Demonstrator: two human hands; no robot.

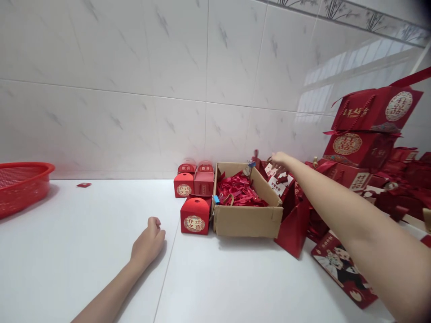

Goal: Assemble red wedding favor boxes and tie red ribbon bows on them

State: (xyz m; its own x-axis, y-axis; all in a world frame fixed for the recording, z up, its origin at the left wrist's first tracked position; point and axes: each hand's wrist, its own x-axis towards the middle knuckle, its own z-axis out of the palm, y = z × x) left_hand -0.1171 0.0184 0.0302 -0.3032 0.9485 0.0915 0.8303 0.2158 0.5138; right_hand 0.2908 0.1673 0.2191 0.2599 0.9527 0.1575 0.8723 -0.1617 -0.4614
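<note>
My left hand [148,241] rests on the white tabletop with its fingers curled in; nothing shows in it. To its right, a red gift box [195,216] with gold lettering stands beside an open cardboard carton [247,222]. Red ribbons [238,188] fill the carton in a loose heap. My right hand [282,161] reaches past the carton's right side, down at red boxes with white labels [281,185]. Its fingertips are small and partly hidden, so whether they grip anything is unclear. A dark red folded box [293,229] leans against the carton's right side.
Several small red boxes [204,179] stand behind the front one. Stacked red gift boxes [362,150] rise at the right, with a printed red box [343,271] below my right arm. At the left are a red plastic basket [23,190] and a small red piece [84,185].
</note>
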